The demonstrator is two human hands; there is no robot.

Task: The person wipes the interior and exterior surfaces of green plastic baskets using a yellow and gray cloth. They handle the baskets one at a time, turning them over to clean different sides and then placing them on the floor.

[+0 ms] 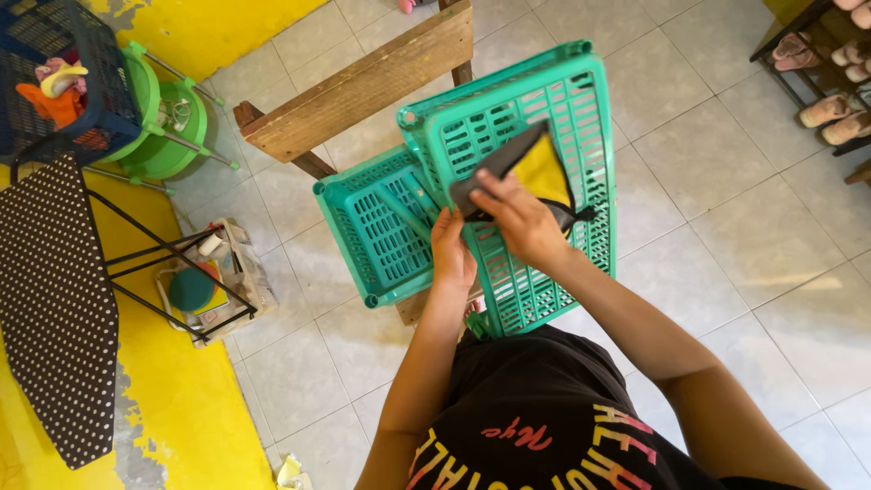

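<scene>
As both hands grip — left hand (452,254) on tilted green basket (535,118), right hand (517,218) pinching grey-and-yellow cloth (531,168) — the basket could slip; hold looks light

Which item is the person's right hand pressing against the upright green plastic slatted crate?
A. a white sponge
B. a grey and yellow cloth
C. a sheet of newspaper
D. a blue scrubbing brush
B: the right hand holds a grey and yellow cloth flat against the upright green plastic slatted crate, while the left hand steadies the crate from below.
</scene>
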